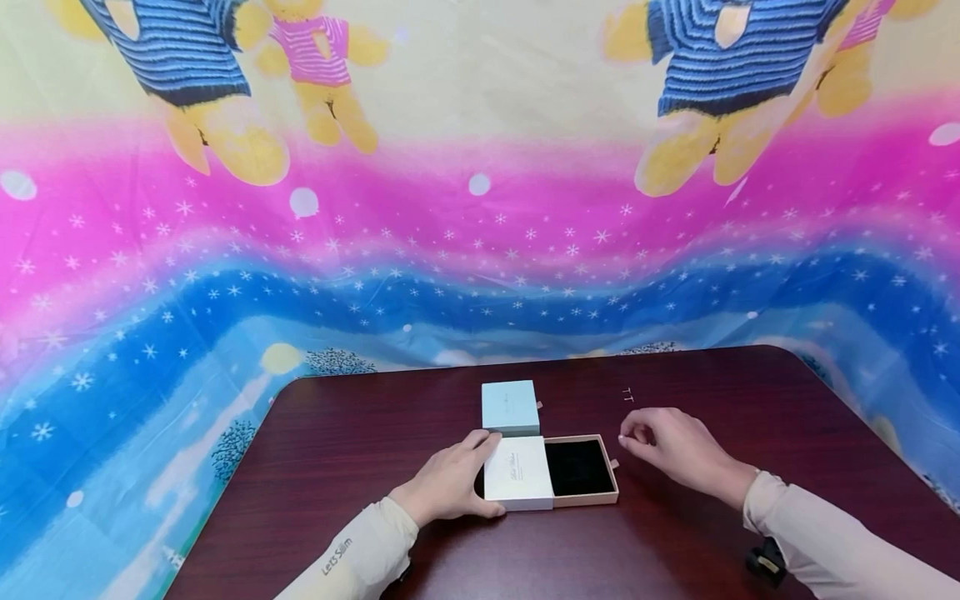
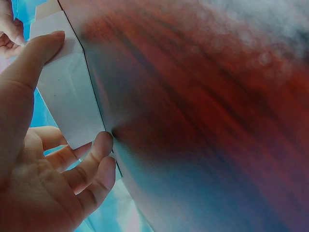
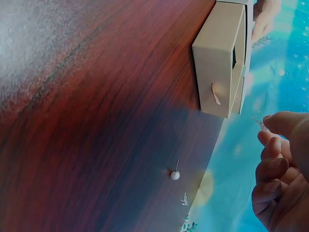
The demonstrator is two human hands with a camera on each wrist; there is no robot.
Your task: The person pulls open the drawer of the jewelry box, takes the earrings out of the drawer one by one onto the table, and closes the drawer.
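My left hand (image 1: pixel 452 477) grips the white sleeve (image 1: pixel 517 475) of a small jewelry box, thumb on the near side and fingers round its left end. Out of the sleeve's right side sticks a beige drawer (image 3: pixel 212 63) with a ribbon tab (image 3: pixel 215 94); a black insert (image 1: pixel 577 467) lies inside it. My right hand (image 1: pixel 678 447), just right of the drawer, pinches a tiny stud earring (image 3: pixel 261 123) between thumb and forefinger, its pin toward the box. In the right wrist view, a pearl stud earring (image 3: pixel 175 175) and another small stud (image 3: pixel 184 199) lie on the table.
A closed light blue box (image 1: pixel 510 406) with a tab on its right stands just behind the white one. The dark wooden table (image 1: pixel 360 450) has rounded far corners. A printed cloth (image 1: pixel 465 208) with bears and snowflakes hangs behind it.
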